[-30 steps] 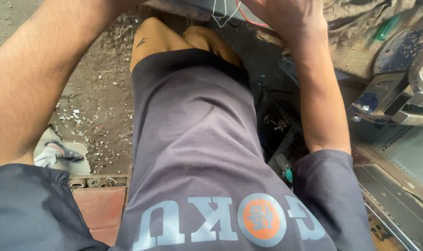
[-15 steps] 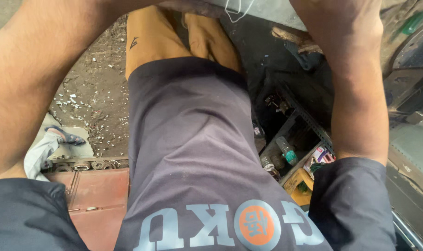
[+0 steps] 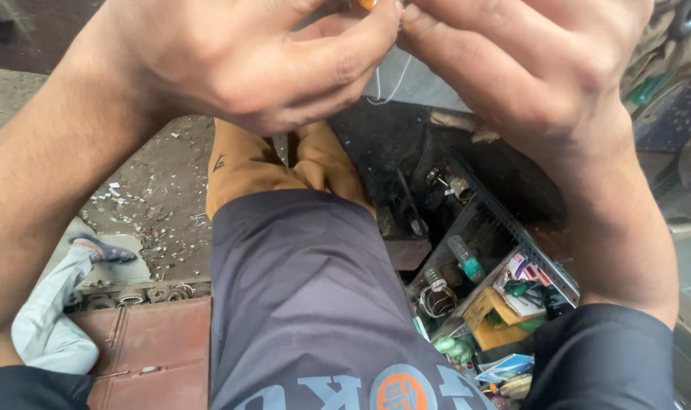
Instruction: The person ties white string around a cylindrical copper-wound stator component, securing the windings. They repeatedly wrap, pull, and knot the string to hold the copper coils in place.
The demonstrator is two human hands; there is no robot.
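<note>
Dusty ground littered with pale scraps fills the middle left of the frame, with a reddish metal plate at the lower left. Your left hand and right hand meet at the top centre, thumbs and fingertips pinched together on a small orange piece that is mostly cut off by the top edge, so you cannot tell what it is. A thin white wire hangs just below the pinch. At the lower right, an open toolbox holds a small bottle, a wire coil and mixed clutter. Your dark shirt fills the lower centre.
</note>
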